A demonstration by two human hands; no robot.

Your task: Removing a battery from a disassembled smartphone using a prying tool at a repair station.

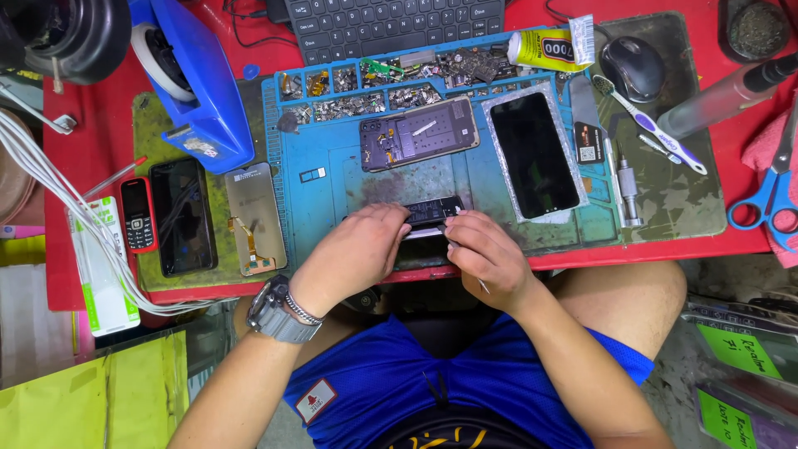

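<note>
A seated person in blue shorts bends over a red workbench, both hands closed around a dark, flat phone part [432, 212] at the near edge of a blue repair mat [332, 195]. The left hand [357, 249], a metal watch [278, 312] on its wrist, curls its fingers over the part's left end and pins it flat, apparently to steady it. The right hand [486, 254] pinches a thin metal tool [482, 285], probably tweezers, its tip lost against the part's right edge; how tightly the fingers close cannot be told.

Just beyond the hands lie one opened phone body [420, 131], insides up, and one black phone screen [534, 154] on a clear wrapper, both within easy reach. The mat's far compartments hold sorted screws and small scrap, too many and too small to count.

To the left, on a green mat, sit three items side by side: a small red keypad phone [137, 214], a black smartphone [183, 218] and a display panel [255, 218] face down with its flex cable showing. A blue tape dispenser [195, 79] stands behind them.

To the right are one toothbrush [648, 125], one computer mouse [633, 66], one yellow glue tube [549, 47] and one pair of blue-handled scissors [773, 199]. A black keyboard [391, 25] lines the far edge.
</note>
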